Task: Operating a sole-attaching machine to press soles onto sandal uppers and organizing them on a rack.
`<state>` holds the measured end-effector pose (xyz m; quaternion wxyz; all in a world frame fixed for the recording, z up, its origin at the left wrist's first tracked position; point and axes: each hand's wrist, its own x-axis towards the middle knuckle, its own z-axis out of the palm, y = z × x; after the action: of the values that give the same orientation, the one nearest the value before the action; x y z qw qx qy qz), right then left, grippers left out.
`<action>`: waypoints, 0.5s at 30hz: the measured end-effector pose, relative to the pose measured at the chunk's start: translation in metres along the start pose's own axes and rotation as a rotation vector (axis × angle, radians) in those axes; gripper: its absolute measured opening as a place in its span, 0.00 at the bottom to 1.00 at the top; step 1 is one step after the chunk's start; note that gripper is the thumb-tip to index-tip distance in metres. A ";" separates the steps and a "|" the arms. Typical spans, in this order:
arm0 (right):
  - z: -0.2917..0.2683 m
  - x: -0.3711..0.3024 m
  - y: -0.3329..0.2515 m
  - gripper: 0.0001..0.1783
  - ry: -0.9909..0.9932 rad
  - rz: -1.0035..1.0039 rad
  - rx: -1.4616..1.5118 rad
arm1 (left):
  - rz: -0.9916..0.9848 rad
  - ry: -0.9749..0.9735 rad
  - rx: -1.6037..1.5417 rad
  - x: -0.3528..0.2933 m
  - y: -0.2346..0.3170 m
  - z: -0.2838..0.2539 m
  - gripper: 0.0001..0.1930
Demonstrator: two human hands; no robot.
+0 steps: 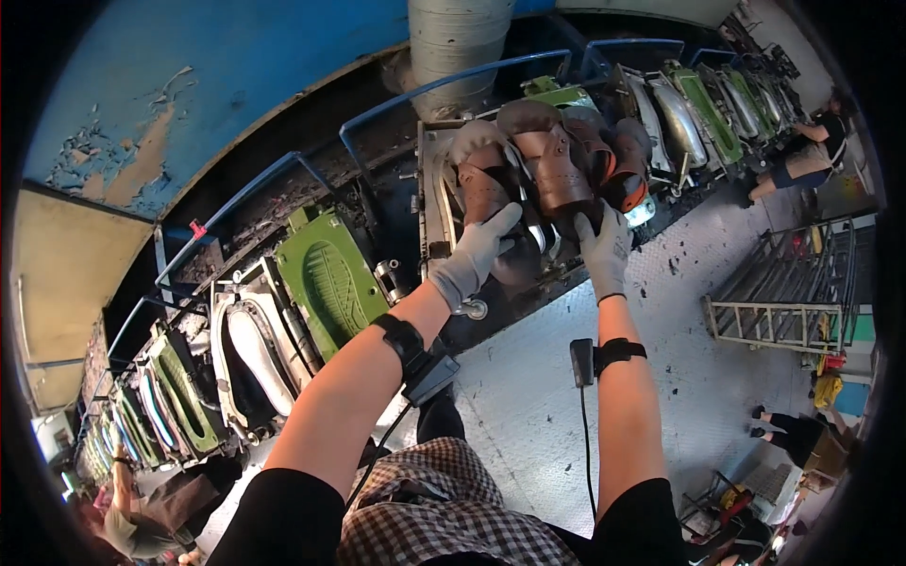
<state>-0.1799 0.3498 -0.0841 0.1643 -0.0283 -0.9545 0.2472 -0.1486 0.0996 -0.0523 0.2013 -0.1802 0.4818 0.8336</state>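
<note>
My left hand [475, 253] is on the left shoe [479, 174], my right hand [607, 250] on the larger shoe [545, 156].
Both gloved hands curl around the near ends of these brown shoes, holding them, some fingers hidden; the shoes stand side by side, right of a green mould [330, 280] with a sole-shaped hollow. Farther off is a blue rail [406, 97], then a pale column [461, 38].
</note>
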 end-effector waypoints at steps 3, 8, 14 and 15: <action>-0.012 -0.003 -0.004 0.38 -0.026 0.046 0.007 | 0.117 -0.092 -0.183 -0.038 -0.001 -0.011 0.24; -0.027 -0.088 -0.094 0.35 0.068 0.115 0.514 | 0.241 -0.013 -0.286 -0.122 -0.002 -0.074 0.20; 0.000 -0.226 -0.209 0.26 -0.603 -0.002 1.033 | 0.720 0.134 0.767 -0.222 -0.033 -0.150 0.19; 0.014 -0.239 -0.210 0.25 -0.863 0.250 1.111 | 0.716 0.092 0.581 -0.247 -0.027 -0.153 0.15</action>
<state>0.0471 0.1264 -0.0663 -0.2677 0.0507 -0.6568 0.7031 0.0929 -0.0617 -0.0218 -0.0788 0.0246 0.7357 0.6723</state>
